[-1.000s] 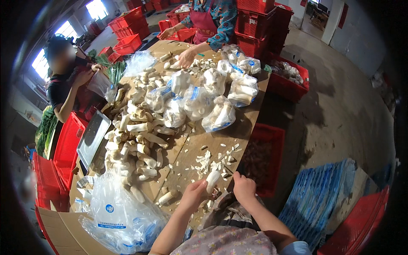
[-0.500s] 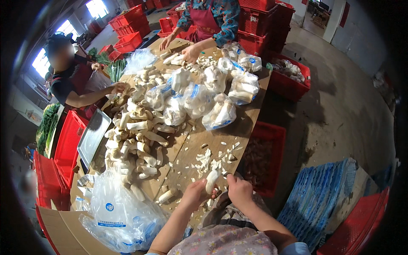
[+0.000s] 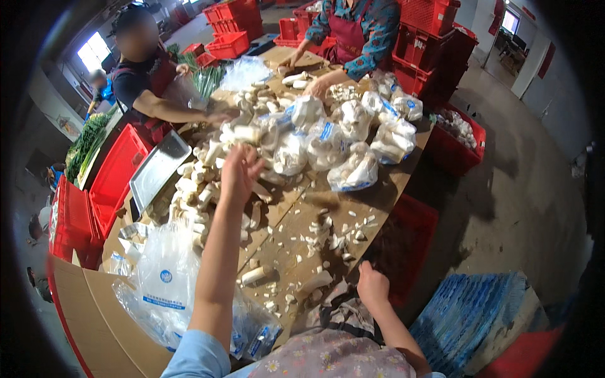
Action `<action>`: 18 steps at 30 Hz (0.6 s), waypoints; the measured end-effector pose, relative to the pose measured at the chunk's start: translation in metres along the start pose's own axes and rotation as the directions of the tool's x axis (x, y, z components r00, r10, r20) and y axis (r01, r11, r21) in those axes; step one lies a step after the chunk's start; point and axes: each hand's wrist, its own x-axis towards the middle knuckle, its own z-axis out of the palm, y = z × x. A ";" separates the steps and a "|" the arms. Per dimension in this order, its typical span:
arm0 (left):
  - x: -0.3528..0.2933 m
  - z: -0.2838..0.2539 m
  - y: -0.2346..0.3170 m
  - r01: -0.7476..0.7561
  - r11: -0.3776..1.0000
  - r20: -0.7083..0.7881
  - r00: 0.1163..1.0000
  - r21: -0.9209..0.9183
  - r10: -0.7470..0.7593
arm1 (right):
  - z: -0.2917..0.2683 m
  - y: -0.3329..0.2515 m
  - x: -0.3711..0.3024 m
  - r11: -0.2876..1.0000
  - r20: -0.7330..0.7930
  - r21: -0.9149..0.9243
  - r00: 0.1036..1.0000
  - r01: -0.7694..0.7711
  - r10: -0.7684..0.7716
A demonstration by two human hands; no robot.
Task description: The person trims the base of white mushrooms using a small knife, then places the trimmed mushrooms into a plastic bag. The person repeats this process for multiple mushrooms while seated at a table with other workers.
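Note:
My left hand [image 3: 241, 169] reaches out over the pile of king oyster mushrooms [image 3: 200, 173], fingers spread and slightly blurred. Just beyond its fingertips is a motion-smeared pale mushroom [image 3: 246, 133]; I see no grip on it. Near the table's right edge, my right hand [image 3: 373, 285] is closed around what looks like a small knife, mostly hidden in the fist. Left of that hand, a mushroom [image 3: 313, 283] lies by the near edge, and a shorter piece [image 3: 257, 275] rests further left. White trimmings [image 3: 334, 240] are scattered on the cardboard-covered table [image 3: 287, 220].
Filled clear bags of mushrooms [image 3: 353, 169] stand mid-table. A loose plastic bag [image 3: 165, 283] and a metal tray [image 3: 161, 170] are at the left. Two people work across the table. Red crates [image 3: 403, 242] stand beside it; blue-striped material [image 3: 469, 315] lies lower right.
My left hand has moved from near my body out over the pile and no longer holds the mushroom. My right hand stays near the edge, now apart from the left. The view has shifted.

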 end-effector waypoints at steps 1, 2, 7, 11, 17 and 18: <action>-0.008 0.013 0.006 -0.081 0.997 -0.103 0.992 -0.017 0.079 | -0.004 -0.004 0.000 0.999 -0.012 0.036 1.000 -0.026 0.026; -0.018 0.025 0.011 -0.048 0.991 -0.093 0.994 0.127 0.060 | -0.013 -0.009 0.001 0.996 0.002 0.055 0.998 -0.068 0.068; -0.104 0.007 -0.086 -0.188 0.520 0.417 0.832 0.833 -0.366 | 0.002 0.005 -0.004 0.977 -0.111 0.214 0.993 -0.002 0.026; -0.198 0.004 -0.128 -0.452 -0.044 0.359 0.761 0.891 -0.541 | 0.004 0.012 -0.005 0.960 -0.132 0.280 0.991 0.026 0.012; -0.200 -0.020 -0.144 0.232 0.635 0.331 0.695 0.737 -0.638 | 0.000 0.005 0.000 0.710 0.079 0.700 0.996 -0.077 0.030; -0.195 -0.016 -0.138 0.375 0.749 0.462 0.611 0.546 -0.643 | -0.003 0.001 0.000 0.570 0.167 0.802 0.983 -0.178 0.073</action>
